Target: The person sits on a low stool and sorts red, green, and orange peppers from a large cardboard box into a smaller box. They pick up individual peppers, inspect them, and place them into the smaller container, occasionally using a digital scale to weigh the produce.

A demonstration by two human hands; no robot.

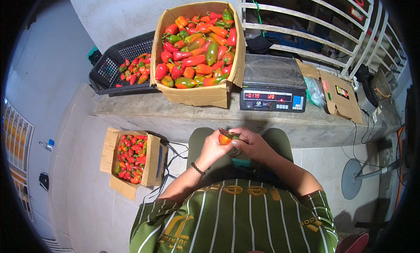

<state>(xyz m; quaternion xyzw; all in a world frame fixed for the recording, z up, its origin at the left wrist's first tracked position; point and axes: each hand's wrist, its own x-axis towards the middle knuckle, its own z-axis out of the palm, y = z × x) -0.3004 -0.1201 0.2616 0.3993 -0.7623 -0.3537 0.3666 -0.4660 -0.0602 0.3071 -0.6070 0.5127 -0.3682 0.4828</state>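
Orange pepper (225, 140): you gripped it in the closed fingers of your left hand (213, 146) and right hand (253, 144), on your side of the scale (272, 98). Large pepper carton (192, 96): stood just left of the scale. Black crate (108, 65): sat farther left of it.
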